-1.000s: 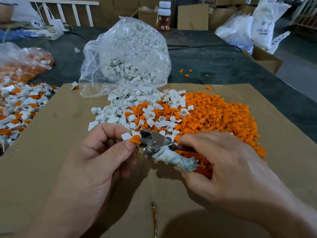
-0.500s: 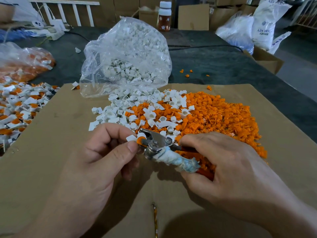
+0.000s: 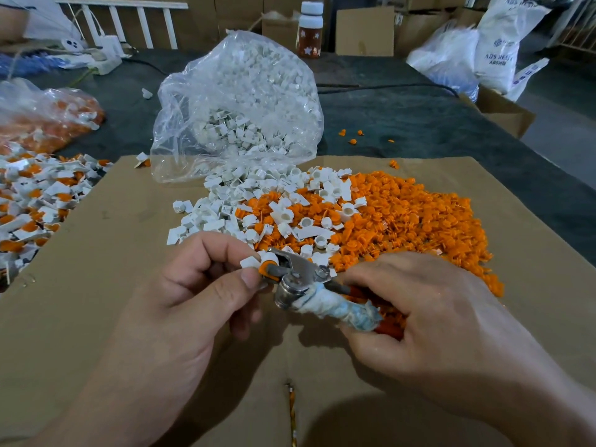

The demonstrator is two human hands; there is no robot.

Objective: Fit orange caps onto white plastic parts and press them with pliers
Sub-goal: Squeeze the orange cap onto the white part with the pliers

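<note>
My left hand [image 3: 180,304] pinches a white plastic part [image 3: 251,262] with an orange cap [image 3: 263,268] on it, between thumb and forefinger. The metal jaws of the pliers [image 3: 296,272] are closed around that cap and part. My right hand [image 3: 419,314] grips the pliers' handles, one wrapped in whitish tape [image 3: 342,309], the other orange. Just behind them lies a heap of loose orange caps [image 3: 419,221] mixed with loose white parts [image 3: 225,214].
A clear bag of white parts [image 3: 238,101] stands behind the heap on the cardboard sheet [image 3: 113,240]. Capped parts [image 3: 35,195] are piled at the left, with a bag of orange pieces [image 3: 48,121] behind. A bottle [image 3: 310,30], boxes and white sacks [image 3: 496,46] stand at the back.
The capped part has gone deeper between the pliers' jaws, and the jaws have closed on it. Both hands stay in nearly the same place.
</note>
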